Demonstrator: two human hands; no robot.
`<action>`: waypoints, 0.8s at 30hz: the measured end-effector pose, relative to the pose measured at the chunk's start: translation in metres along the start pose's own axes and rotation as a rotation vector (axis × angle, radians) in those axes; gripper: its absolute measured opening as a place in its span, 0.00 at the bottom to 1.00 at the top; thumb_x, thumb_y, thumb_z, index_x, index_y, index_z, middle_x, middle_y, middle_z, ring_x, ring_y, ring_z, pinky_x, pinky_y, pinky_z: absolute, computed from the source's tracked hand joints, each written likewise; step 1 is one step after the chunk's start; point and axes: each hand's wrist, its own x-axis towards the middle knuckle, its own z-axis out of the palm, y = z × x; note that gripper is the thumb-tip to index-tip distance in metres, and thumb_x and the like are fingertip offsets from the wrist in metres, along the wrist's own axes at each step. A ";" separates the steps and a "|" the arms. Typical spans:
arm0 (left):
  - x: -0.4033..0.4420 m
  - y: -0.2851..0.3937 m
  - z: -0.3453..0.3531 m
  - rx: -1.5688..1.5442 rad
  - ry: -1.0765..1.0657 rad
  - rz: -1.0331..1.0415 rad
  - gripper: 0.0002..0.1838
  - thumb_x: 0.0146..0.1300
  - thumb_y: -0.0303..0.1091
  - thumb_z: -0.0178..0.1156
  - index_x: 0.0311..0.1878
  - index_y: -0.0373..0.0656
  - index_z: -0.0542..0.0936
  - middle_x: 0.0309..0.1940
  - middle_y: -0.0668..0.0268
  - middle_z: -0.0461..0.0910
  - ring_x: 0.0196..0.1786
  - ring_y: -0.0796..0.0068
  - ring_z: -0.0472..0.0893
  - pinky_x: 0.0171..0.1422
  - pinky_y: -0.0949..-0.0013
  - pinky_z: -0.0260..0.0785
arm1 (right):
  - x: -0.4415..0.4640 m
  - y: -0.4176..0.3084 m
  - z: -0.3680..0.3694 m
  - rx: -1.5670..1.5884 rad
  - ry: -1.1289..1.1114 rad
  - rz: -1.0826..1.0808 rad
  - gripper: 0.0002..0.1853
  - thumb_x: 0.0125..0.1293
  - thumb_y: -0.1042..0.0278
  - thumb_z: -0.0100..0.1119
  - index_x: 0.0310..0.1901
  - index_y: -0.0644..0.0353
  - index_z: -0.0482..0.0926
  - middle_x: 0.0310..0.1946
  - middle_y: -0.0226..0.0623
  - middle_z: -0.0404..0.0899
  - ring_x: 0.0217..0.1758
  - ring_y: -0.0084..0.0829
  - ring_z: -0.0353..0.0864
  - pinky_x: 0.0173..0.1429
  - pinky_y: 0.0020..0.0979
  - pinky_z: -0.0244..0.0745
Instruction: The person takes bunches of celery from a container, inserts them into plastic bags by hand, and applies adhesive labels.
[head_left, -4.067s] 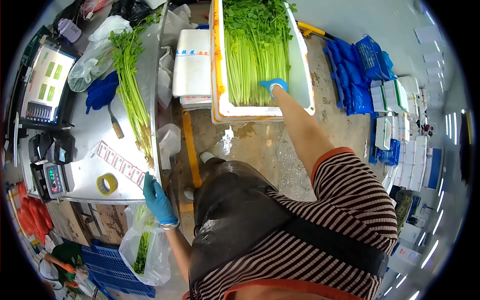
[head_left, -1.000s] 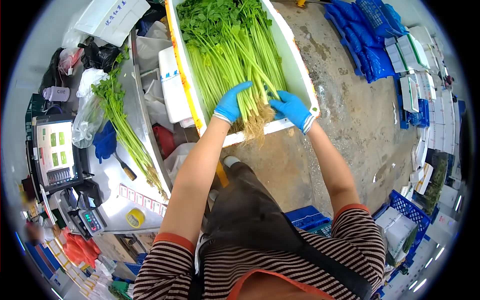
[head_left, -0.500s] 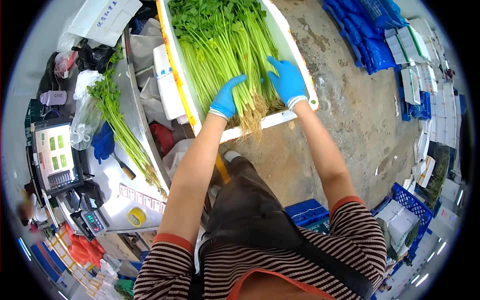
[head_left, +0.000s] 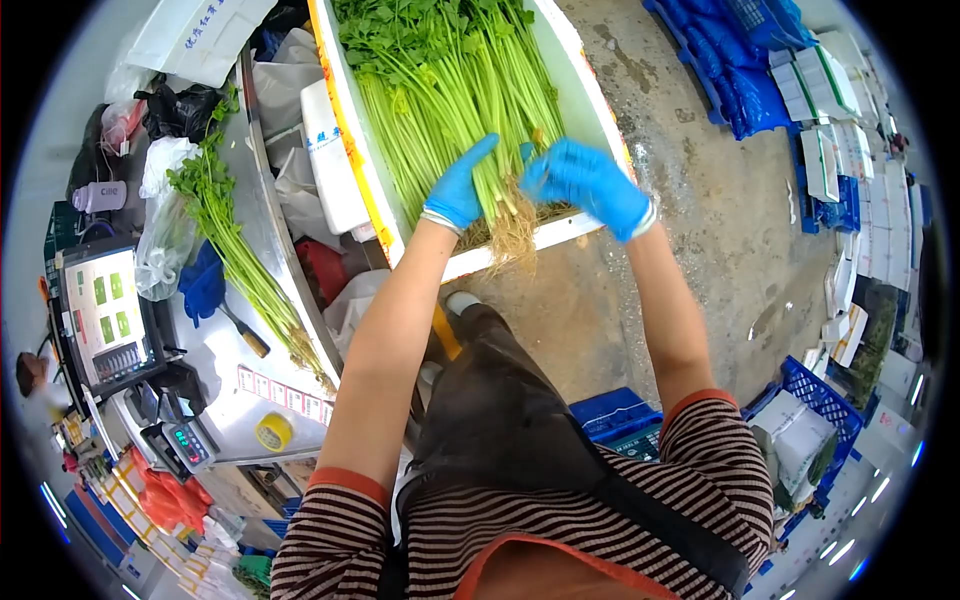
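Green celery (head_left: 450, 90), with long stalks, leafy tops and pale stringy roots, fills a white foam box (head_left: 612, 130). My left hand (head_left: 460, 190), in a blue glove, is closed around a bunch of celery stalks (head_left: 487, 185) near the root end; its fingers pass beneath the bunch and a blue fingertip shows on the far side. My right hand (head_left: 590, 180), also gloved in blue, is just right of the bunch's roots (head_left: 513, 235). Its fingers are drawn together and slightly blurred, with a small brownish piece near their tips.
On the metal table (head_left: 235, 385) at left lie another celery bunch (head_left: 245, 240), a blue cloth (head_left: 203, 285), a dark-handled tool (head_left: 245, 332), a yellow tape roll (head_left: 273, 432) and labels. A screen (head_left: 110, 310) and scale (head_left: 180, 445) stand there. Blue crates (head_left: 610, 415) sit near my legs.
My right hand has moved right and down off the stalks, and its spread fingers have drawn together. The left hand stays at the bunch, its thumb slightly higher.
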 end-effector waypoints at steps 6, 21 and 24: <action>0.009 0.007 -0.005 0.101 -0.164 0.009 0.24 0.65 0.31 0.59 0.64 0.36 0.71 0.59 0.57 0.78 0.56 0.66 0.80 0.61 0.62 0.74 | -0.054 -0.027 0.025 -0.342 -0.671 0.231 0.09 0.68 0.66 0.59 0.44 0.62 0.79 0.37 0.35 0.83 0.40 0.26 0.83 0.46 0.28 0.79; -0.019 0.124 0.060 0.143 -0.095 0.027 0.30 0.63 0.30 0.59 0.64 0.23 0.64 0.36 0.59 0.81 0.39 0.70 0.81 0.45 0.71 0.77 | 0.171 0.055 0.011 -1.254 0.566 0.136 0.78 0.32 0.18 0.67 0.76 0.60 0.36 0.78 0.53 0.36 0.80 0.55 0.34 0.74 0.69 0.32; -0.070 0.146 0.129 0.092 -0.387 -0.145 0.20 0.64 0.27 0.57 0.59 0.29 0.73 0.46 0.55 0.81 0.48 0.69 0.81 0.53 0.70 0.76 | 0.189 0.080 0.028 -1.371 0.706 0.174 0.76 0.34 0.17 0.64 0.77 0.57 0.37 0.78 0.51 0.35 0.81 0.55 0.30 0.72 0.72 0.27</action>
